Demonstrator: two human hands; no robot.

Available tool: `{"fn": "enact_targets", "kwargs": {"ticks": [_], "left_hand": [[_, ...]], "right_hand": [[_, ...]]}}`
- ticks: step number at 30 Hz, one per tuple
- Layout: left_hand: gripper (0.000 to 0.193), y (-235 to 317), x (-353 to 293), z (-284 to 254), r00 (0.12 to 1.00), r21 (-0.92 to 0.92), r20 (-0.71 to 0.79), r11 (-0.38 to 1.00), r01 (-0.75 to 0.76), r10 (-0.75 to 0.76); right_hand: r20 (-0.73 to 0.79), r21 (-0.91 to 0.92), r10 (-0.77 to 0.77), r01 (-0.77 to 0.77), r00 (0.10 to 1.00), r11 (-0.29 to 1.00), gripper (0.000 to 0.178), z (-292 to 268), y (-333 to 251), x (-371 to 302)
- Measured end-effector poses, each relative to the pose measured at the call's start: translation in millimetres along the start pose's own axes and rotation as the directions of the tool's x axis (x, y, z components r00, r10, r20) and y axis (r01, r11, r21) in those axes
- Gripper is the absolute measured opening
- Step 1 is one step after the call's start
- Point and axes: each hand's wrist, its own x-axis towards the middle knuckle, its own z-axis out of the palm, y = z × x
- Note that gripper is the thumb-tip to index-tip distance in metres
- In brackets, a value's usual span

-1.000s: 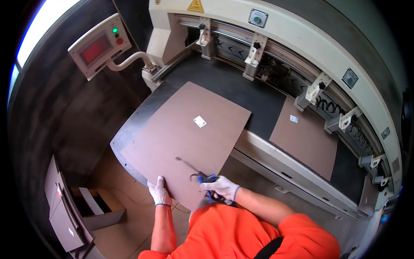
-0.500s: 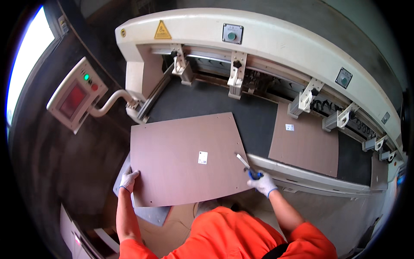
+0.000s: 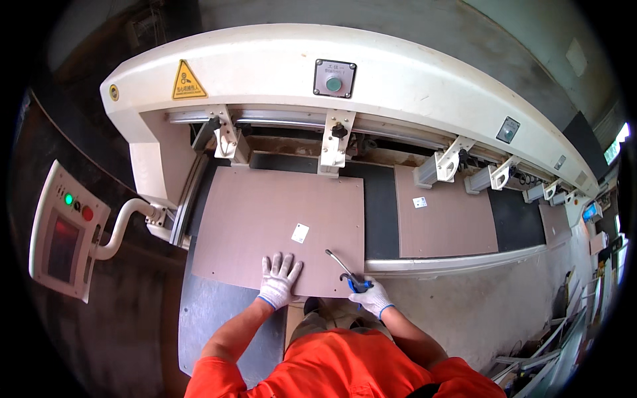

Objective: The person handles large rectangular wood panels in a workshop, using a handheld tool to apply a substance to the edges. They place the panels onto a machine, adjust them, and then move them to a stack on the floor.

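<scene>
A brown rectangular board (image 3: 265,225) with a small white label (image 3: 300,233) lies flat on the machine's dark bed, its far edge under the white housing. My left hand (image 3: 279,281), in a white glove, rests flat with fingers spread on the board's near edge. My right hand (image 3: 371,296), also gloved, grips a blue-handled tool (image 3: 350,276) whose thin metal nozzle points up-left over the board's near right corner.
A second brown board (image 3: 444,219) lies further right on the belt, a third (image 3: 554,224) beyond it. The white machine housing (image 3: 265,73) with clamps spans the back. A control panel (image 3: 63,229) on an arm stands at left. Concrete floor lies at right.
The board has slid forward and straightened under the housing. My left hand moved from its left corner to the middle of the near edge. My right hand kept hold of the tool.
</scene>
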Motion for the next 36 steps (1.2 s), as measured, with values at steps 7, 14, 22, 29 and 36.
{"fn": "enact_targets", "kwargs": {"ticks": [7, 14, 22, 29, 36], "left_hand": [[0.119, -37.9, 57.7, -27.2, 0.999, -0.025, -0.03, 0.999, -0.032, 0.031], [0.118, -45.8, 73.1, -41.4, 0.999, -0.005, 0.007, 0.999, -0.04, 0.04], [0.115, -39.8, 78.1, -46.4, 0.999, -0.035, 0.032, 0.999, 0.004, -0.003], [0.117, -39.2, 79.3, -47.1, 1.0, -0.024, 0.025, 1.0, 0.009, -0.008], [0.117, -40.9, 80.5, -43.7, 1.0, -0.039, 0.015, 0.999, 0.008, -0.007]], "right_hand": [[-0.04, 0.204, -0.058, 0.065, 0.998, 0.977, 0.05, 14.4, -4.1, 51.8], [-0.113, 0.074, -0.045, 0.054, 0.993, 0.996, 0.038, 13.6, -3.2, 61.1], [-0.322, -0.299, -0.444, 0.355, 0.836, 0.886, 0.034, -43.2, -212.0, -9.0], [-0.44, -0.434, -0.673, 0.515, 0.595, 0.739, 0.036, -76.3, -328.4, -11.8], [-0.451, -0.58, -0.634, 0.334, 0.628, 0.743, 0.041, -94.2, -353.6, -21.1]]}}
